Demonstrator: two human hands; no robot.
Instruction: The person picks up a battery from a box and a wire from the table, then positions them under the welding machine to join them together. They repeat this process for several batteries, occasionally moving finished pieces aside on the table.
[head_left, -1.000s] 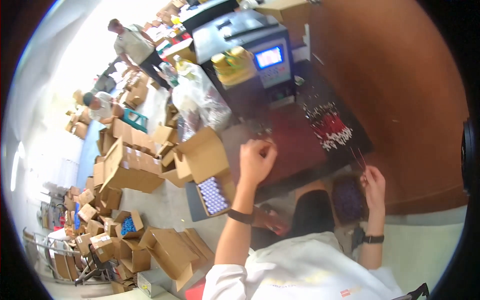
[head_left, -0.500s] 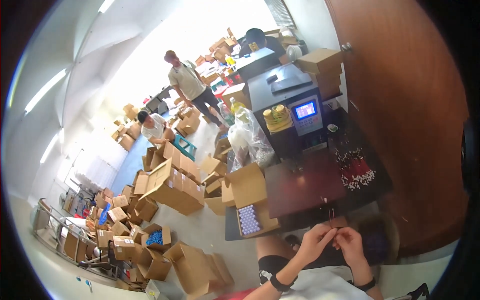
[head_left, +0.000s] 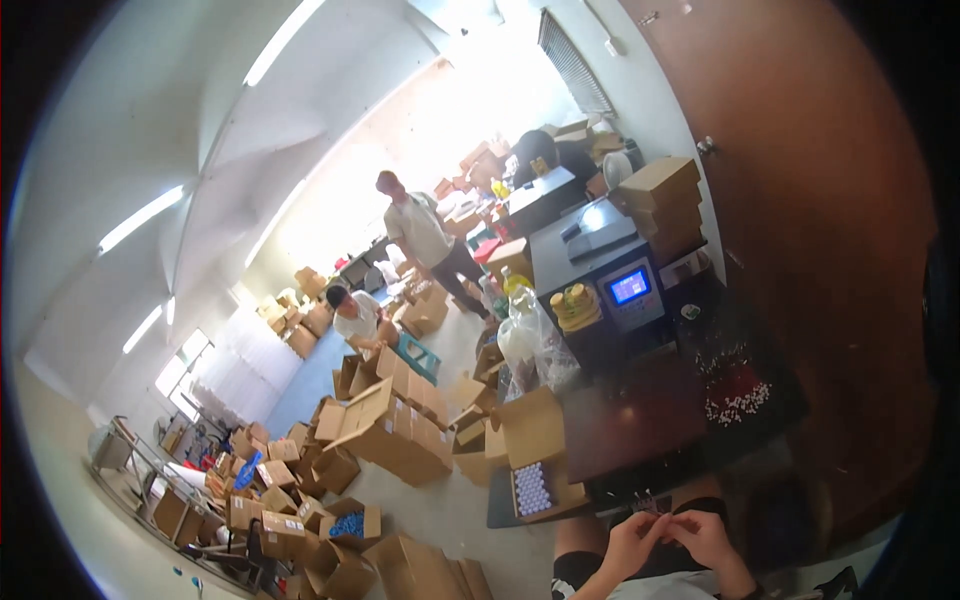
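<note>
My left hand and my right hand meet over my lap, just in front of the dark table's near edge. Both have their fingers pinched together. Several thin wire-like pieces with pale tips stick up from the left fingertips. Whatever the right fingertips pinch is hidden by the fingers. On the table's right part lies a spread of small thin pieces with white ends, partly over a red patch. A dark red board covers the tabletop beyond my hands.
An open carton holding pale purple cylinders stands left of the board. Behind it are plastic bags and a machine with a lit screen. Many cartons crowd the floor leftward; two people are farther off. A brown door borders the right.
The view has tilted upward, so everything sits lower in the picture. My hands stay together, fingers pinched; the thin pieces now show as several short tips rather than two long upright ones.
</note>
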